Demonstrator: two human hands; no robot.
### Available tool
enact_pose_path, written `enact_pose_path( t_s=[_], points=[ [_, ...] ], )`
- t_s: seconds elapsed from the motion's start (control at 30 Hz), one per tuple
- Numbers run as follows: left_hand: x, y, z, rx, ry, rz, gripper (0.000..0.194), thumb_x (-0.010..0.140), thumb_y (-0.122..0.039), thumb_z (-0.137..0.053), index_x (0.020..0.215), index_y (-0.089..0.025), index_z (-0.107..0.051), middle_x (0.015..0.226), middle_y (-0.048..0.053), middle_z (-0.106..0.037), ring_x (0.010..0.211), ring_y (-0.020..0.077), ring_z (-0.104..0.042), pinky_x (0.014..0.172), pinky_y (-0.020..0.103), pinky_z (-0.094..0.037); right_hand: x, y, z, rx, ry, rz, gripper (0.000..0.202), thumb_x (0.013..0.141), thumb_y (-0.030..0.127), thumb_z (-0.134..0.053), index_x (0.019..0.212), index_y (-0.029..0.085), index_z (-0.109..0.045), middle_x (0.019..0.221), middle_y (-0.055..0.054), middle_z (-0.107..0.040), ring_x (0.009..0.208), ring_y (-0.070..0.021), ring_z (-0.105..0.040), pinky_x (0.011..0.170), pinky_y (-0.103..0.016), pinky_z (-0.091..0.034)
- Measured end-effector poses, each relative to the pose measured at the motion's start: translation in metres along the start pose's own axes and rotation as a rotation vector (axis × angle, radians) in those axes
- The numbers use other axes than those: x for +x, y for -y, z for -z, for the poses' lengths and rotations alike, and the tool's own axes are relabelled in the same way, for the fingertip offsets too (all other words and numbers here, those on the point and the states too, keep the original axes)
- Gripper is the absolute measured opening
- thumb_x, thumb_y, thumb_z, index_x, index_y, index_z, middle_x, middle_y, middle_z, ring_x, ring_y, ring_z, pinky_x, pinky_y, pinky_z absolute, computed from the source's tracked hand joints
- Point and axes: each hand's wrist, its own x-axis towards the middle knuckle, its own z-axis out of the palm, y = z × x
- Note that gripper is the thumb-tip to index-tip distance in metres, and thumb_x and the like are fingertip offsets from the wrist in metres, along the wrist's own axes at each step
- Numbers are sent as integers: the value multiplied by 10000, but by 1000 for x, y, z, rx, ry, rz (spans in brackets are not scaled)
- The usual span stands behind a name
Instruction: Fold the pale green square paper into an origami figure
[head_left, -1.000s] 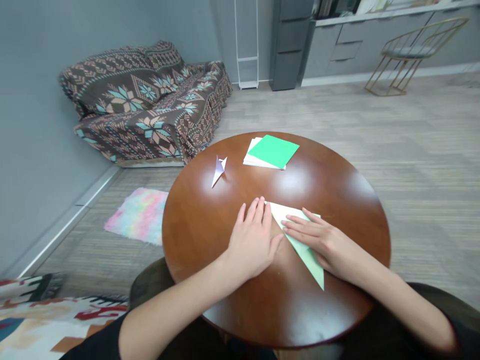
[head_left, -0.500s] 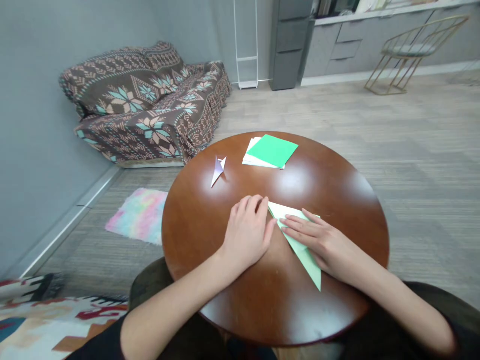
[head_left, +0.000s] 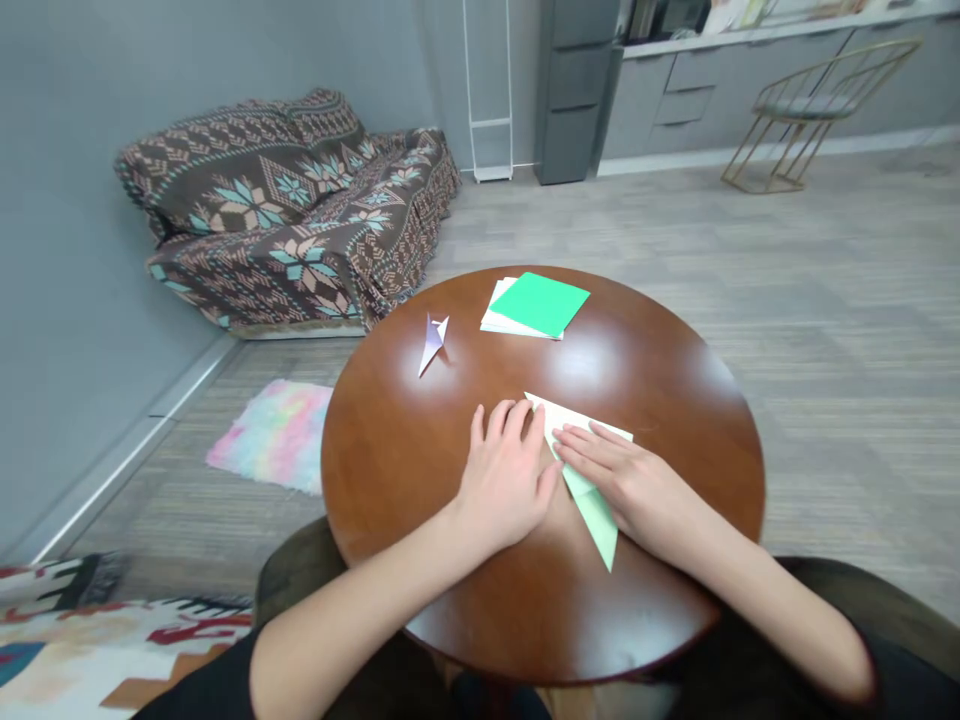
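A pale green sheet of origami paper [head_left: 598, 520], folded to a long pointed shape, lies on the round brown table [head_left: 390, 470]. My right hand [head_left: 619, 475] rests flat across its middle, fingers stretched out and pressing on the paper. To the left, my left hand [head_left: 510, 465] touches the paper's edge near its far corner, with its fingers apart. Part of the paper is hidden beneath my right hand and under the left fingertips.
At the table's far side lies a stack of square paper with a bright green sheet [head_left: 541, 303] on top. A small purple-and-white folded paper figure [head_left: 433, 343] stands to its left. Beyond the table are a patterned sofa [head_left: 300, 210] and a pastel rug [head_left: 274, 435].
The folded paper has turned slightly, its near tip shifting left. My left hand's fingers have spread, and my right hand has slid a little left along with the paper.
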Motion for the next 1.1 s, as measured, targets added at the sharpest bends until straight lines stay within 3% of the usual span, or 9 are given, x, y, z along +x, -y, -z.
enact_pose_path(
  t_s=[0.27,0.5,0.67,1.1],
  points=[
    [-4,-1,-3,-2,10,-5,529,960,-358,-465,1442,-143,-422,1500,194,-452,1419,351,-372,1173,631,-255,-3,-1,-6,19,-27,-2,561,899,-48,-378,1374,153,-597,1442,-127,-580,1359,-249,-530,1161,-520,-409],
    [-7,0,-5,5,29,2,556,976,-386,-457,1456,-108,-424,1542,202,-424,1461,355,-345,1187,619,-260,-3,-2,-6,65,-1,3,489,953,3,-394,1376,133,-601,1444,-163,-568,1369,-265,-516,1167,-558,-371],
    [-7,2,-5,12,42,-2,571,979,-401,-459,1455,-87,-441,1556,198,-419,1473,345,-342,1201,604,-258,-2,-2,-6,46,7,31,513,921,-39,-352,1356,67,-603,1435,-190,-569,1366,-284,-517,1160,-570,-377],
    [-8,4,-4,13,57,-37,589,967,-350,-438,1469,-43,-411,1575,213,-386,1497,349,-296,1210,613,-226,-1,-1,-5,-5,14,54,534,874,-46,-360,1336,56,-609,1422,-195,-580,1353,-301,-530,1146,-586,-388]
  ],
)
